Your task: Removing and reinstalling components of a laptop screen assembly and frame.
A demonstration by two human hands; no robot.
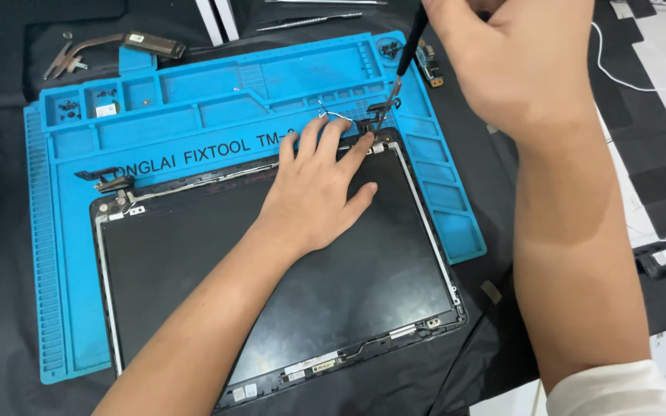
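Note:
A dark laptop screen panel (271, 270) in its lid frame lies on a blue repair mat (194, 115). My left hand (317, 185) rests flat on the panel's upper right part, fingers spread, fingertips near the right hinge (375, 115). My right hand (518, 62) grips a black-handled screwdriver (406, 58) whose tip points down at that hinge. A thin white wire loops beside the hinge. The left hinge (105, 181) sits at the panel's upper left corner.
The mat's top compartments hold small screws (67, 108). A copper heat pipe part (117, 42) and tweezers (310, 21) lie beyond the mat on dark cloth. A small circuit board (428, 63) sits at the mat's upper right. White cables (634, 81) run at right.

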